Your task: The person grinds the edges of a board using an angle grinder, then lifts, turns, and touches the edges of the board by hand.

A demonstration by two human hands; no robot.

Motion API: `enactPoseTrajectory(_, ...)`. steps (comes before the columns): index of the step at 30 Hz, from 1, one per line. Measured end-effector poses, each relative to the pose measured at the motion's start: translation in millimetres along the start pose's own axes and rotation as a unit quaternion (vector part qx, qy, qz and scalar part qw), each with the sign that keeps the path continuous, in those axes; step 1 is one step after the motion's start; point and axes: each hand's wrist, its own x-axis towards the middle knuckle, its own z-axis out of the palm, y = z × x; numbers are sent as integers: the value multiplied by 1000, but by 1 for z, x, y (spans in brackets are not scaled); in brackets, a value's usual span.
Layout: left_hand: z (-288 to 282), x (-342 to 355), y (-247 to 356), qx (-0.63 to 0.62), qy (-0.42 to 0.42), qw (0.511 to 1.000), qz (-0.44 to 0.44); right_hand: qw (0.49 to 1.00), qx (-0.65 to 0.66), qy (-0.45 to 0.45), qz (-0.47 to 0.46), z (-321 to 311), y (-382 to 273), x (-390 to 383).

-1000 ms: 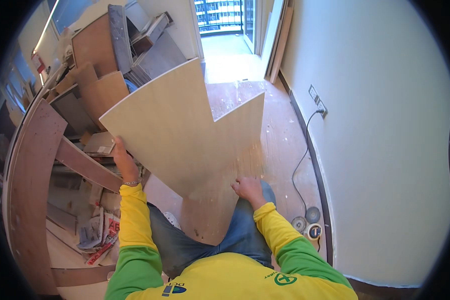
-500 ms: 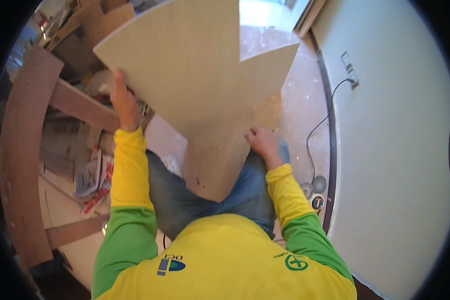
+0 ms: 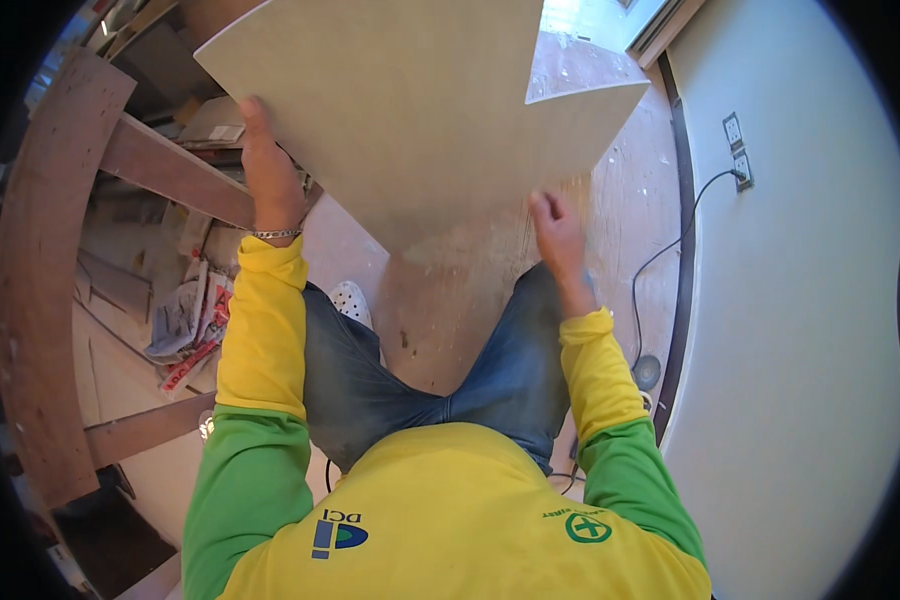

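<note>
A large pale board with an angular notch in its far right side tilts up in front of me. My left hand grips its left edge, thumb on the upper face and fingers hidden beneath. Just below the board's near right edge is my right hand, slightly blurred, its fingers curled closed. Whether anything sits in those fingers, or whether they touch the board, I cannot tell. My knees are spread under the near corner, over a worn wooden surface.
Left stands a reddish wooden frame with crossbars, scraps and a crumpled printed bag behind it. A white wall runs along the right, with an outlet and black cord. A grey disc lies beside the wall.
My right hand has risen from near my right thigh toward the board's near edge. The board and my left hand have shifted slightly farther away, and my view has turned a little.
</note>
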Motion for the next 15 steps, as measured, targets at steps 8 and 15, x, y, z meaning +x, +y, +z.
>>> enactPoseTrajectory(8,-7,-11,1,16,23,1000,-11,954,129,123,-240,16,-141,110)
enactPoseTrajectory(15,-6,-34,-10,-31,37,999,4,967,185,-43,-168,35,-130,131)
